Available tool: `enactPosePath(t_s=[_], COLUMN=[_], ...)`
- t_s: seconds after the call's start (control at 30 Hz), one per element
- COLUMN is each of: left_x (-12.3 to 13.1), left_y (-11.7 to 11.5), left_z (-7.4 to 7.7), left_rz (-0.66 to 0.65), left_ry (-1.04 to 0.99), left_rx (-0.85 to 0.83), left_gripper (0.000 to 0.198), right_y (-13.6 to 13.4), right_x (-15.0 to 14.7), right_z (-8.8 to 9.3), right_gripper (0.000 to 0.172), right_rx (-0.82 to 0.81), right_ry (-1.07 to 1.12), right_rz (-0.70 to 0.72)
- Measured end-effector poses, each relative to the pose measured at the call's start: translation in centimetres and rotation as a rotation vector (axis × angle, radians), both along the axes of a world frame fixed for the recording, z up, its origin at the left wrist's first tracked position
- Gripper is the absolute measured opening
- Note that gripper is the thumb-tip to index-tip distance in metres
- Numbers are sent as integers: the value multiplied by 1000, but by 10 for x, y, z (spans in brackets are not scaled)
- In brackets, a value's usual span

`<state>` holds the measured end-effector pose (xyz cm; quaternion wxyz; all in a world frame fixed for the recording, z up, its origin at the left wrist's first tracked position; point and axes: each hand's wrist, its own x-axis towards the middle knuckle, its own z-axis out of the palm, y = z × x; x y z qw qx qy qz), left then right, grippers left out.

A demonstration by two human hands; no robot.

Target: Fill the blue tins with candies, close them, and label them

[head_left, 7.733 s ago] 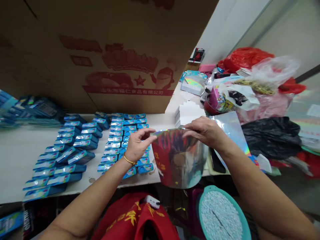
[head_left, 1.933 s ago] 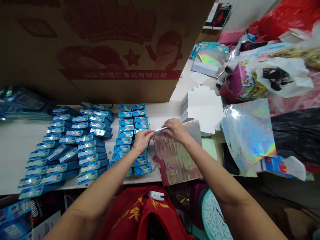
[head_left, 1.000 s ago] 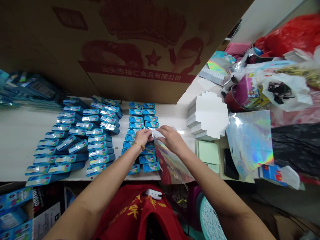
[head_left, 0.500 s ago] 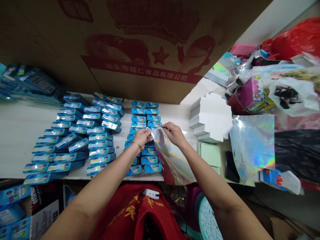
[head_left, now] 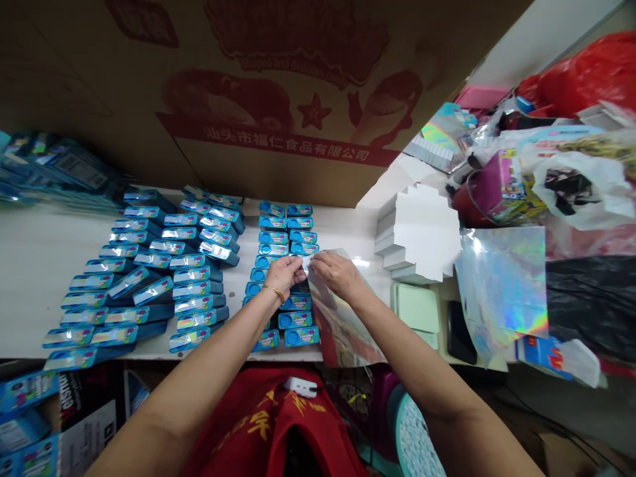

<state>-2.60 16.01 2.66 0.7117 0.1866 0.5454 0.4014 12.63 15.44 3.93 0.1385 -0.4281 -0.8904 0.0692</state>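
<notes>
A thin, shiny holographic sticker sheet (head_left: 342, 328) slants down from my hands toward the table's front edge. My right hand (head_left: 338, 273) is closed in a pinch on its upper corner. Close beside it, my left hand (head_left: 285, 275) has thumb and fingertips pressed together at the same corner. A small pale bit shows between the fingertips, too small to make out. Beneath my hands stand two columns of small blue boxes (head_left: 302, 336) with printed ends, partly hidden by the left hand and the sheet.
More blue boxes (head_left: 191, 306) stand in rows to the left. A large cardboard carton (head_left: 278, 175) rises at the back. White card stacks (head_left: 427, 232), a green pad (head_left: 416, 308) and another holographic sheet (head_left: 501, 285) lie right, near bags and clutter.
My right hand has moved slightly left and down, bringing its fingertips against those of my left hand. The sheet's corner has shifted with it; the boxes stay put.
</notes>
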Motion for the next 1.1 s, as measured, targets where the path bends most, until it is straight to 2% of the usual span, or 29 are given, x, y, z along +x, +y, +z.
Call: enactPosePath(t_s=[0.07, 0.2, 0.27, 0.3, 0.37, 0.43, 0.53, 0.6, 0.67, 0.77, 0.87, 1.0, 1.1], left_x=[-2, -15, -23, -28, -35, -40, -47, -54, -63, -79, -94, -106, -112], left_y=[5, 18, 23, 25, 28, 31, 40, 49, 60, 83, 110, 145, 169], left_z=[-9, -31, -36, -35, -28, -16, -1, 1, -3, -14, -23, -31, -38], left_rz=[-14, -116, -127, -91, 26, 124, 152, 154, 167, 204, 216, 138, 45], left_ry=[79, 393, 493, 493, 374, 155, -37, 22, 142, 288, 377, 476, 689], left_rx=[45, 242, 340, 365, 354, 296, 237, 242, 261, 283, 307, 300, 348], left_gripper=[14, 8, 8, 12, 25, 38, 44, 43, 43, 36, 30, 25, 23], right_y=[-4, 5, 19, 28, 44, 57, 68, 73, 78, 91, 108, 130, 143], right_x=[1, -1, -6, -9, -16, -25, -41, -52, -65, -87, -107, -125, -134], right_z=[17, 60, 71, 71, 64, 49, 26, 14, 4, -10, -23, -38, -45], right_gripper=[18, 14, 14, 15, 16, 18, 19, 20, 22, 24, 25, 31, 31], right_rx=[-61, -262, -368, -434, -600, -761, -893, -940, -948, -863, -762, -683, -560], right_ry=[62, 202, 304, 376, 550, 736, 956, 1051, 1111, 1164, 1212, 1208, 1073], right_rz=[-45, -198, -296, -357, -479, -562, -620, -666, -738, -824, -850, -943, -1025])
